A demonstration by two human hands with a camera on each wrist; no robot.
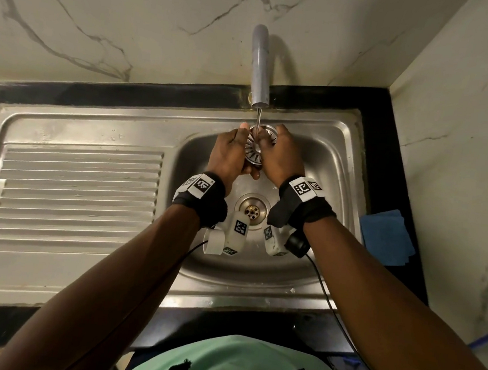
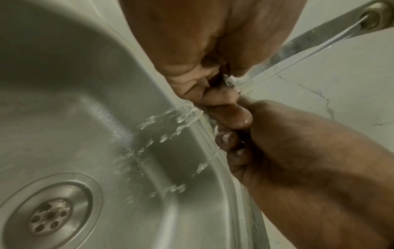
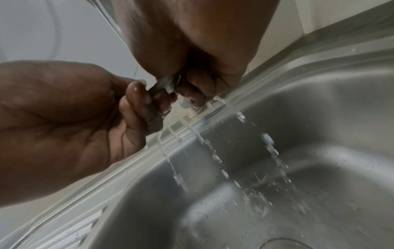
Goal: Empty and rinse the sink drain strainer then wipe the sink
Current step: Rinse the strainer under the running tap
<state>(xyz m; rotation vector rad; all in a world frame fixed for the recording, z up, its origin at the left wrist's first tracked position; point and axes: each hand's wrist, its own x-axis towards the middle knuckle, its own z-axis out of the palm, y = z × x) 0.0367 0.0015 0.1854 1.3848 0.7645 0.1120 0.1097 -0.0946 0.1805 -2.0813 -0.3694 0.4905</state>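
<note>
The round metal drain strainer (image 1: pixel 258 144) with radial slots is held up over the sink bowl (image 1: pixel 200 258), right under the grey tap (image 1: pixel 260 67). A thin stream of water (image 1: pixel 258 117) falls onto it and drips through into the bowl (image 2: pixel 106 134). My left hand (image 1: pixel 231 150) grips the strainer's left edge and my right hand (image 1: pixel 281 155) grips its right edge. In the right wrist view only a sliver of the strainer (image 3: pixel 168 84) shows between the fingers. The open drain hole (image 1: pixel 252 209) lies below my wrists.
A folded blue cloth (image 1: pixel 386 237) lies on the black counter right of the sink. The ribbed draining board (image 1: pixel 78 189) fills the left side. Marble wall tiles stand behind and to the right. Cables hang from my wrist cameras.
</note>
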